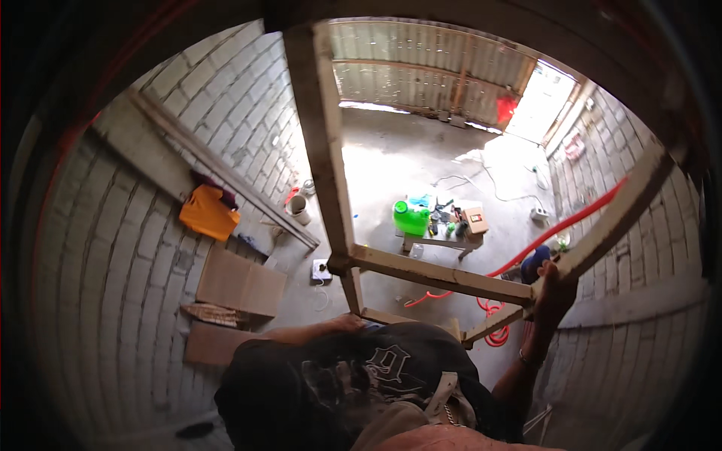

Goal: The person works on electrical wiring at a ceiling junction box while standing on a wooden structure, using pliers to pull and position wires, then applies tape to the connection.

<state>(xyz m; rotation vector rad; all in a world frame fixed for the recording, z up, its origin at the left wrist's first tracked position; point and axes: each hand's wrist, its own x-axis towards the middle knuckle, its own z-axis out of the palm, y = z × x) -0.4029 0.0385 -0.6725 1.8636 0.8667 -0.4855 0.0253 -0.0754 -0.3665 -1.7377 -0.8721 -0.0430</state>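
Ladder [444,274], wooden, stood directly before person's dark shirt [278,391], above grey floor [406,135]. Right hand [555,295] wrapped around right rail [613,212], beside rung end; left hand [347,323] near ladder's left side, grip couldn't be told. Likely stiff, fairly heavy; rails seemed best hold.

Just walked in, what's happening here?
A person in a black printed T-shirt is at a pale wooden ladder, right hand closed around its right rail. The left hand is by a lower rung; its grip is unclear. Below, a bright green plastic jug and a brown cardboard box sit on a small bench; a red hose lies partly coiled on grey floor.
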